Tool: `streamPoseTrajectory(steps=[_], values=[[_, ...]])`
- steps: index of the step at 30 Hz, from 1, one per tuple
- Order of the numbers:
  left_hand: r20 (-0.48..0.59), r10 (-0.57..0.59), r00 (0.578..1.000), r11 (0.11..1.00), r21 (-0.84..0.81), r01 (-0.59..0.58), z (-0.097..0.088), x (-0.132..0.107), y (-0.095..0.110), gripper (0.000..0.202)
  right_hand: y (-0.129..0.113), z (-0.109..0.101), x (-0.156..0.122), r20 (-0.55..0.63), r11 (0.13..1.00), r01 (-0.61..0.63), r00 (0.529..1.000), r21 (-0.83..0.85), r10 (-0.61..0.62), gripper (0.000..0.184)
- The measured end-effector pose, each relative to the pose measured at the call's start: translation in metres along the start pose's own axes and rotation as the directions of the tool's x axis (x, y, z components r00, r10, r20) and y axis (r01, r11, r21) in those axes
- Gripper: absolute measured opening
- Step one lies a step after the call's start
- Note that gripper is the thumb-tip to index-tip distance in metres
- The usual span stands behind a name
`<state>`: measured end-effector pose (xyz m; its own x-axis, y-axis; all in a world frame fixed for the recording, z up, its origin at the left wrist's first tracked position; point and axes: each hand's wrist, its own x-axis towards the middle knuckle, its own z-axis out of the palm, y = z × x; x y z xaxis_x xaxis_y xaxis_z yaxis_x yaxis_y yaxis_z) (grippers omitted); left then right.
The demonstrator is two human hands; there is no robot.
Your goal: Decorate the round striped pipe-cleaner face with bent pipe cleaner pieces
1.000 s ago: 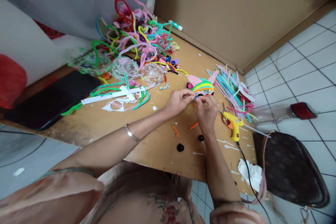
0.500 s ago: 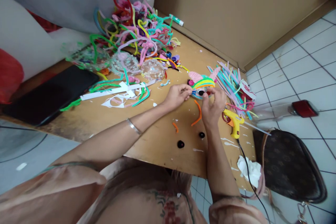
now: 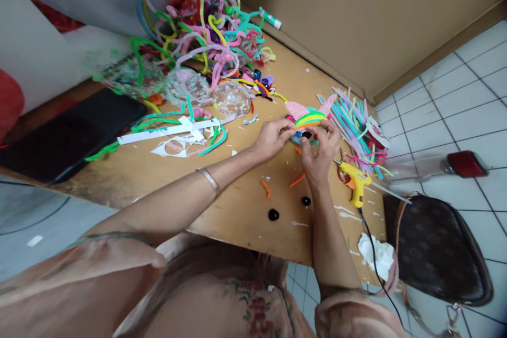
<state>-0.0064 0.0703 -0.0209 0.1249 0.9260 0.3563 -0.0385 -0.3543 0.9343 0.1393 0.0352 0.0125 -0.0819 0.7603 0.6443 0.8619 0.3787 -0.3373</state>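
A colourful pipe-cleaner animal head with pink ears and bands of green, yellow and orange rests at the table's right side. Its lower front, with a black round eye and some blue, is partly covered by my fingers. My left hand pinches at its left edge, thumb and forefinger together. From the right, my right hand curls over the front, fingertips on the piece close to the eye. Just below lie an orange pipe-cleaner strip, a shorter orange piece and two black round pieces.
A yellow glue gun with a black cord lies right of my right hand, near pipe cleaners and crumpled tissue. Tangled pipe cleaners, clear plastic domes, paper scraps and a black phone occupy the left.
My right fingers have shifted slightly left over the front of the animal head, covering more of the eye. My left hand stays at its edge. The view has shifted a little.
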Motion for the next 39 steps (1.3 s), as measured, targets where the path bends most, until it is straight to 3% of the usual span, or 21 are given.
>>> streamPoseTrajectory(steps=[13,24,33,39], values=[[-0.091,-0.006,0.996,0.999,0.037,0.009,0.007,-0.001,0.002,0.012,-0.005,0.005,-0.001,-0.037,0.997,-0.013,0.999,-0.072,0.011,0.018],[-0.105,-0.032,0.994,0.999,-0.001,0.032,0.010,-0.002,-0.001,0.009,-0.006,0.004,-0.002,-0.035,0.997,-0.022,0.999,-0.075,0.019,0.019],[-0.089,-0.037,0.995,0.998,-0.044,0.033,0.013,-0.001,-0.001,0.004,-0.008,0.019,-0.002,-0.171,0.991,-0.066,0.984,-0.114,0.046,0.022],[-0.103,-0.127,0.987,0.989,-0.094,0.117,0.013,0.001,-0.006,0.008,-0.009,0.020,-0.001,-0.186,0.991,-0.080,0.981,-0.105,0.059,0.016]])
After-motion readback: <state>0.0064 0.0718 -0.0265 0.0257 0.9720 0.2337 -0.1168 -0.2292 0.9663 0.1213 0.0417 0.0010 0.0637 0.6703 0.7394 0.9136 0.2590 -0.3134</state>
